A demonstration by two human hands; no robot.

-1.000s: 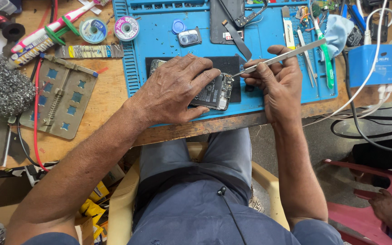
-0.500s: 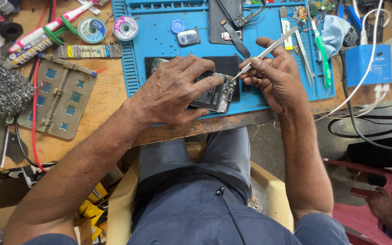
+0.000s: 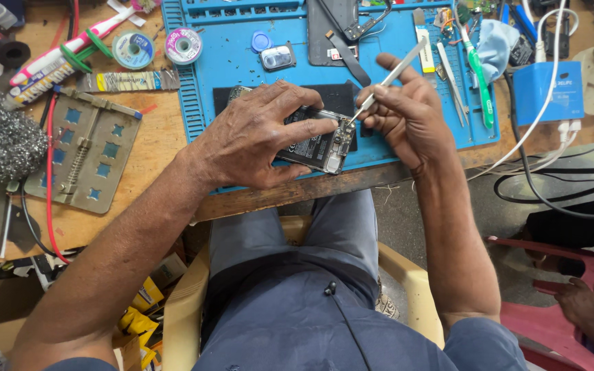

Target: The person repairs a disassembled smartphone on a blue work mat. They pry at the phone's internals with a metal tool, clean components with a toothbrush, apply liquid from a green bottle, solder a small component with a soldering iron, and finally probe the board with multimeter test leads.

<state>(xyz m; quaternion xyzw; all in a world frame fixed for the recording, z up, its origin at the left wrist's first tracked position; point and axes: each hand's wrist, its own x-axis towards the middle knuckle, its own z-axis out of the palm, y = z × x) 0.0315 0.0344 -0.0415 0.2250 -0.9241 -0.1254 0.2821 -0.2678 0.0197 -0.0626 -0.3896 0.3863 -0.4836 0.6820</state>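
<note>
Your left hand (image 3: 256, 137) lay flat over the opened phone (image 3: 314, 144), grip spread, index finger along its top edge, thumb under the near edge, pinning it to the blue mat (image 3: 235, 65). Phone sat at the mat's 6 o'clock edge, right by the table (image 3: 159, 144) front. Your right hand (image 3: 410, 117) was at 3 o'clock of the phone, grip pressed together on metal tweezers (image 3: 386, 75), tips down at the phone's right end near the exposed board; tail pointed to 1 o'clock.

Handling, judged: phone w/ back off looked light, stiff, flat, but fragile inside: bare board, thin flex, battery face. Best held by the frame edges, not the open middle. Tweezers thin, springy, slippery; pinch mid-shaft. Small parts there prob. tiny, easy to flick off.

Around: solder wick spools (image 3: 183, 45) at 11 o'clock, steel wool (image 3: 1, 134) and a grey stencil holder (image 3: 84, 151) at 9, white cables (image 3: 544, 130) at 3.
</note>
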